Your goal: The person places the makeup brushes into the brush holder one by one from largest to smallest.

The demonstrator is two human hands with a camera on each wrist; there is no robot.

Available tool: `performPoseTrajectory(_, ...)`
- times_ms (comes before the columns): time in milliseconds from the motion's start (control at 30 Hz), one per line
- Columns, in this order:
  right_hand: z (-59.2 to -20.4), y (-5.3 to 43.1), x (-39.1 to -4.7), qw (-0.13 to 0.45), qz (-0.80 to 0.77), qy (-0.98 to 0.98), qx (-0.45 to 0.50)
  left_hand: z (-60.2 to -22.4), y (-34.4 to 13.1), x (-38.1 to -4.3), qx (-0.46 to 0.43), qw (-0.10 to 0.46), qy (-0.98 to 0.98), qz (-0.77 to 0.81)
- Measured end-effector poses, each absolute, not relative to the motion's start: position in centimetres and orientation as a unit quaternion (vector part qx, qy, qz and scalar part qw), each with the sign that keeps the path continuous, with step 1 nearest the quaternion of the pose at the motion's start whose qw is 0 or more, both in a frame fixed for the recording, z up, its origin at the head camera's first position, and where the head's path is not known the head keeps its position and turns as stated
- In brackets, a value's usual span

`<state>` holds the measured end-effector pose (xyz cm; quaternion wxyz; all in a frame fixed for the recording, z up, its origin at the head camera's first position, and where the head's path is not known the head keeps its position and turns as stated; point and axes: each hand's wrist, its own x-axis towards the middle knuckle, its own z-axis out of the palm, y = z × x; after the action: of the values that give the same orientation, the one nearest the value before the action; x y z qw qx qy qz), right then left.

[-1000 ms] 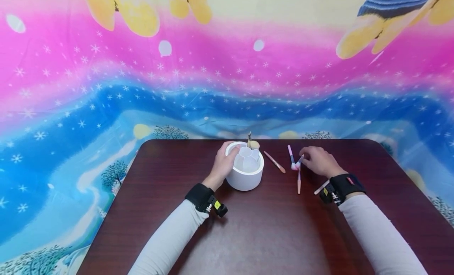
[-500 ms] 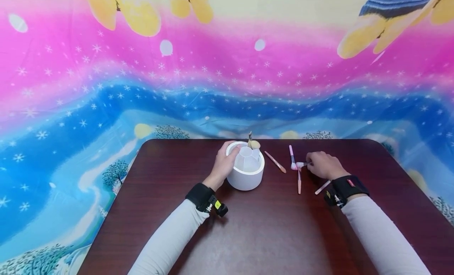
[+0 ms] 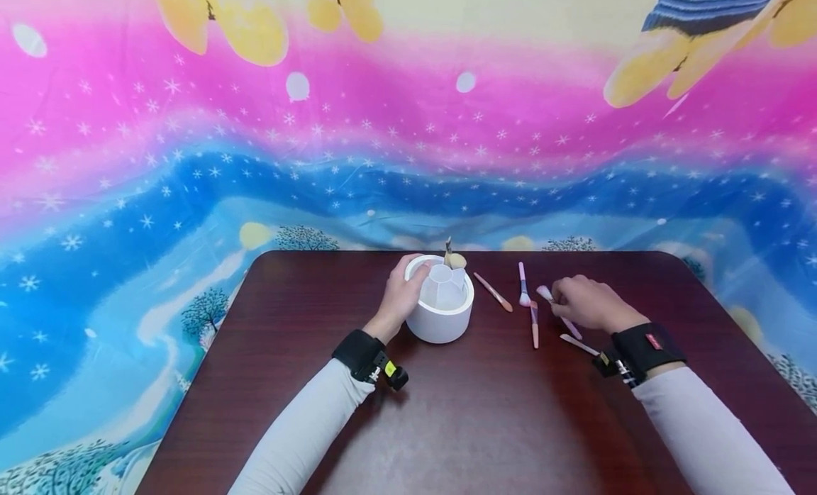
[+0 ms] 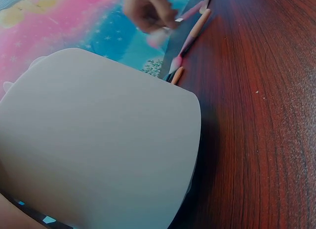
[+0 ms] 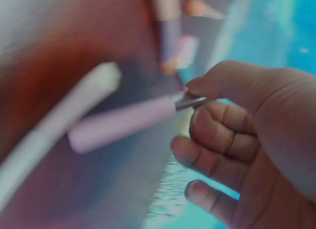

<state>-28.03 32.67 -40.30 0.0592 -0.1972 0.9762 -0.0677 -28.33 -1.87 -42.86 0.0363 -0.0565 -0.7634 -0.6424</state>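
My left hand (image 3: pixel 401 296) grips the left side of a white round brush holder (image 3: pixel 440 326), thumb over its rim. Clear dividers (image 3: pixel 442 286) stand inside it, and a brush with a pale, fluffy head (image 3: pixel 457 260) sticks up at its back. The holder's smooth wall (image 4: pixel 103 140) fills much of the left wrist view. Over the table's right part, my right hand (image 3: pixel 588 303) pinches a makeup brush (image 3: pixel 544 292) near its metal collar, between thumb and index finger. Its pink handle (image 5: pixel 123 123) points away from the palm in the right wrist view; the other fingers are loosely bent.
A makeup brush (image 3: pixel 493 292) lies just right of the holder. Farther right are a pink-handled brush (image 3: pixel 523 285) and another brush (image 3: pixel 535 326), heads close together. One more brush (image 3: pixel 579 345) lies under the right wrist. A printed cloth (image 3: pixel 408 162) hangs behind the dark wooden table (image 3: pixel 459 424).
My right hand has drawn its brush rightward, away from the other brushes, and the brush has turned so its handle points toward the front right. The left hand and holder have stayed put.
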Motion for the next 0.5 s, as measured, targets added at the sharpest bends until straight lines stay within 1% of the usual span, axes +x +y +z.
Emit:
performPoseTrajectory(167,-36.7,31.0,-27.4,-0.037,-0.097,0.968,-0.229,-43.0,-1.9,-28.3,-0.058,0.035,-0.763,-0.643)
performPoseTrajectory(300,-34.0,29.2,-26.8,-0.108,-0.155,0.949,-0.251,-43.0,-1.9,-28.3,-0.055,0.032,-0.762,-0.645)
performPoseTrajectory(400,-32.5,27.5,-26.3,-0.137,-0.197,0.932,-0.272,-43.0,-1.8,-28.3,-0.052,0.032,-0.761,-0.646)
performPoseTrajectory(500,-31.8,25.8,-25.9,-0.134,-0.235,0.919,-0.288,-43.1,-1.8,-28.3,-0.051,0.034,-0.763,-0.643)
